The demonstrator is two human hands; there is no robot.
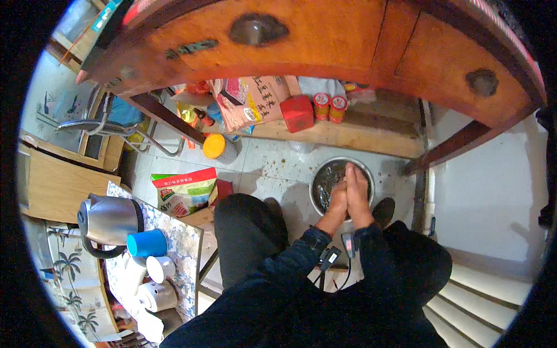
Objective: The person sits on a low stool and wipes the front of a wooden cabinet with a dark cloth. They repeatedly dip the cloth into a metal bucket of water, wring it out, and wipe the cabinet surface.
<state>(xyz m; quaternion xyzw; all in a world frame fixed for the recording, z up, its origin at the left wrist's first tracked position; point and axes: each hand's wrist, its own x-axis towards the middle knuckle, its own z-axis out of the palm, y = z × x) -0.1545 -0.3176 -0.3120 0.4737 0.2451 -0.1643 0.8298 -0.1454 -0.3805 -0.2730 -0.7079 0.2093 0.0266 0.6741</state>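
A round metal basin [323, 208] stands on the tiled floor between my feet, with dark contents [329, 182] that look wet and glisten. Over its right half, my left hand [338, 199] and my right hand [357, 191] are pressed together, palm against palm, fingers pointing away from me. The right hand's fingers lie nearly straight; those of the left are partly hidden. Whether anything is between the palms cannot be seen. Small brown crumbs [283, 160] are scattered on the floor beyond the basin and to its left.
A wooden desk [322, 39] spans the front; its lower shelf [365, 139] holds bags, a red box [297, 114] and red tins [337, 109]. On the left are a yellow-lidded canister [214, 146], a food bag [185, 191] and a small table [191, 243] with a kettle [111, 220] and blue cup [148, 243].
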